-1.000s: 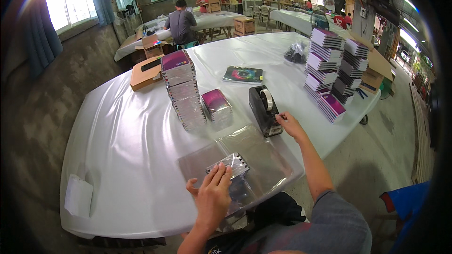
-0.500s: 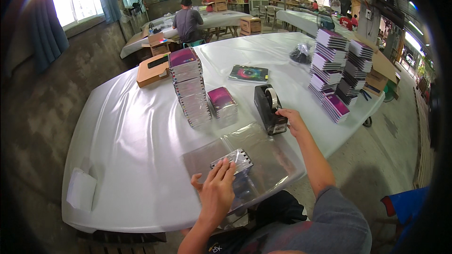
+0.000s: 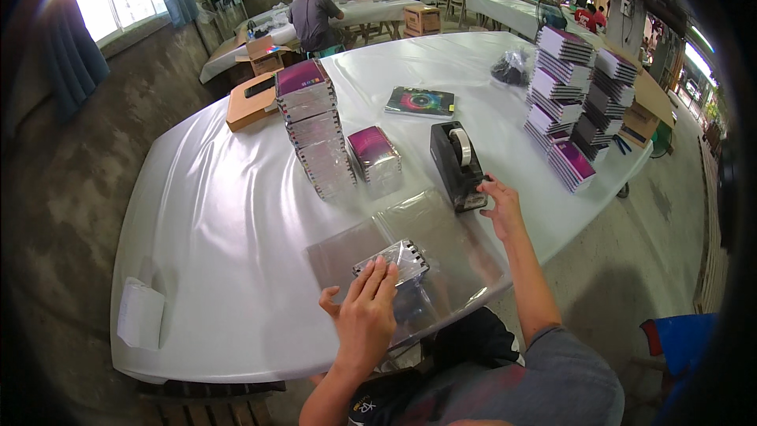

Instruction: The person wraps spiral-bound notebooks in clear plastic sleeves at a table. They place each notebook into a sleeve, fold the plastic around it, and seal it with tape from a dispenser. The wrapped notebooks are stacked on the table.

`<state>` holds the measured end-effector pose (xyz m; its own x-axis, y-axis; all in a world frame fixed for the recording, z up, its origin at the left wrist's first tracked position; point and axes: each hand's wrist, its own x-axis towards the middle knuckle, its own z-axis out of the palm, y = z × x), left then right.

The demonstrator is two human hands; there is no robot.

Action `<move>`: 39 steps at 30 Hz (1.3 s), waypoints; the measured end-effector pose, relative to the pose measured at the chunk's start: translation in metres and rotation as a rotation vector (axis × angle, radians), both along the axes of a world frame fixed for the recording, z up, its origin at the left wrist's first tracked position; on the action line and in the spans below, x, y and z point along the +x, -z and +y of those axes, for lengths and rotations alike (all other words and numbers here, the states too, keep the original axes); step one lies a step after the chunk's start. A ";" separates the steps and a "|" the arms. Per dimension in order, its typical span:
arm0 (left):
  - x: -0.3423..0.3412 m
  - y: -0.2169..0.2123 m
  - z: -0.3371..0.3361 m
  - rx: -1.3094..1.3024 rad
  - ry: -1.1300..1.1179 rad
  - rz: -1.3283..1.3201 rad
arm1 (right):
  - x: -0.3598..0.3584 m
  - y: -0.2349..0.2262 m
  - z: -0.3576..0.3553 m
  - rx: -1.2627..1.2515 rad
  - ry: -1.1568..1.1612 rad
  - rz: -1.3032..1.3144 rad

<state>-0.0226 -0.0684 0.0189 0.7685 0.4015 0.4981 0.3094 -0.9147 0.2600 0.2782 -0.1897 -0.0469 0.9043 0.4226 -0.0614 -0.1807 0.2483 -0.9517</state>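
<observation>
- White glossy sheeting covers the round table (image 3: pixel 221 213) we lean over; a folded white paper (image 3: pixel 140 314) lies at its near left edge.
- Far left, we see a flat brown cardboard box (image 3: pixel 251 101), then a tall leaning stack of clear cases (image 3: pixel 314 128) with a magenta top.
- Our left hand (image 3: pixel 367 317) lies flat, fingers spread, pressing a clear-wrapped case (image 3: pixel 393 262) onto crinkly transparent sleeves (image 3: pixel 426 237) at the near edge; it pins rather than grasps.
- Just beyond sits a short magenta-topped stack (image 3: pixel 374 158).
- Our right hand (image 3: pixel 501 207) touches the near end of a black, blocky tape dispenser (image 3: pixel 455 164), fingers loosely curled; we cannot tell whether it pinches tape.
- Far right, zigzag stacks of booklets (image 3: pixel 574 102) rise.
</observation>
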 end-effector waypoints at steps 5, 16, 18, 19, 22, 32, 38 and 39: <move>0.000 -0.001 -0.001 0.015 0.004 0.001 | -0.001 0.032 -0.010 -0.044 -0.025 -0.044; -0.001 -0.002 0.001 -0.014 0.046 -0.045 | -0.039 -0.011 -0.034 -0.806 0.287 -1.223; -0.001 -0.002 0.001 0.004 0.056 -0.051 | -0.063 -0.033 -0.023 -0.576 0.205 -1.177; -0.001 0.000 0.002 0.008 0.065 -0.062 | -0.073 -0.039 -0.017 -0.453 0.173 -1.119; -0.002 0.004 0.004 0.006 0.073 -0.098 | -0.115 -0.071 -0.006 -0.270 -0.150 -0.670; 0.001 0.017 0.006 -0.228 0.125 -0.270 | -0.180 -0.066 0.024 -0.090 -0.601 0.108; -0.001 0.022 0.010 -0.244 0.178 -0.324 | -0.194 -0.054 0.031 -0.038 -0.483 0.127; -0.001 0.022 0.010 -0.247 0.178 -0.322 | -0.195 -0.054 0.031 -0.039 -0.473 0.125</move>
<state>-0.0241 -0.0580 -0.0032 0.6574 0.4142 0.6295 0.0202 -0.8448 0.5348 0.0834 -0.1583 0.0070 0.5985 0.7804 -0.1812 -0.3787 0.0763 -0.9224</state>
